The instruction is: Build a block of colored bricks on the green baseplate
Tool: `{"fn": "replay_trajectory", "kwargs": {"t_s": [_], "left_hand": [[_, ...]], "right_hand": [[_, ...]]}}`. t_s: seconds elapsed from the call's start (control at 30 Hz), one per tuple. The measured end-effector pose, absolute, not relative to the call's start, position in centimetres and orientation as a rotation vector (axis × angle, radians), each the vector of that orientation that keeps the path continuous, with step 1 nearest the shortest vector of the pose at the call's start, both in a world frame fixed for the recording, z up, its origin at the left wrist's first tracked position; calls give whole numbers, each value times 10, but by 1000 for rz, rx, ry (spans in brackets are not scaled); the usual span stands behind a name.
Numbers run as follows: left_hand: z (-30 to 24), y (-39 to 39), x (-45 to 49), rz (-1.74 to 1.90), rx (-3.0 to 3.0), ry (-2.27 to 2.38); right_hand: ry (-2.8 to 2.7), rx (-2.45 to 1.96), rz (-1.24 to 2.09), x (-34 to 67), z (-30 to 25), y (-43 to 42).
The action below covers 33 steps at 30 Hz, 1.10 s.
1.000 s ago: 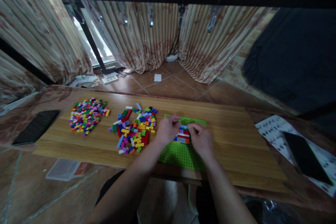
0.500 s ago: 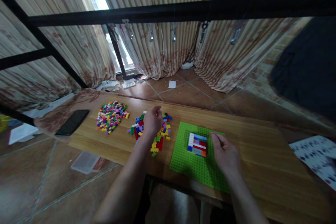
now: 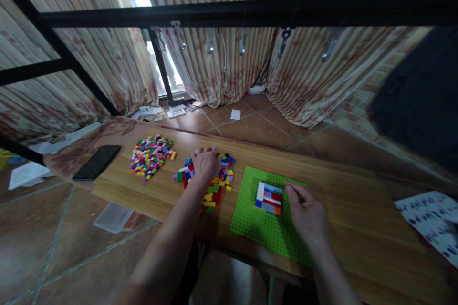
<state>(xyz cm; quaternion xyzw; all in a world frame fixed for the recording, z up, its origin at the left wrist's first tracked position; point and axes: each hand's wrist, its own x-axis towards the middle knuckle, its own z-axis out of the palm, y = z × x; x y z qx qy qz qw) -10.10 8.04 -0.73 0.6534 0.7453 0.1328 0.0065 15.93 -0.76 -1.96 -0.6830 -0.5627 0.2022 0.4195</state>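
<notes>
My left hand (image 3: pixel 206 164) lies palm down over the pile of larger toy bricks (image 3: pixel 216 195), its fingers spread and reaching down among them. The fingertips are partly hidden. On the green baseplate (image 3: pixel 246 219) sits a small rectangular build of white, blue, red, purple and orange bricks (image 3: pixel 269 198). Just right of that build, my right hand (image 3: pixel 306 207) rests over the plate with thumb and fingers pinched together. Whether a small piece is between those fingertips cannot be made out.
A heap of small coloured bricks (image 3: pixel 152 155) lies on the wooden table (image 3: pixel 358 219) at the left, with a black phone (image 3: pixel 97 163) beyond it. A clear plastic box (image 3: pixel 111 218) is on the floor. A printed sheet (image 3: pixel 431 221) lies at right. A black bar (image 3: pixel 229 14) crosses ahead.
My left hand has lowered onto the brick pile, and its fingers have gone from bunched to spread. My right hand stays beside the build. The view has shifted slightly.
</notes>
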Motion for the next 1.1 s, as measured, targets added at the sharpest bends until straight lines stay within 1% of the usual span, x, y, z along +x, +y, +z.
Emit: {"fn": "replay_trajectory", "kwargs": {"t_s": [0.2, 0.4, 0.5, 0.8, 1.1], "left_hand": [[-6, 82, -102, 365, 2040, 2369], [4, 79, -104, 482, 2029, 2375], [12, 79, -105, 618, 1946, 2384], [11, 75, -92, 963, 1820, 2095], [7, 70, -78, 993, 1830, 1977]], "right_hand": [[-1401, -1705, 512, 160, -20, -8], [-1396, -1687, 517, 159, -18, -9], [-1404, -1680, 502, 159, -19, -8], [-1449, -1673, 458, 157, -18, -9], [-1461, -1675, 474, 154, -18, -8]]}}
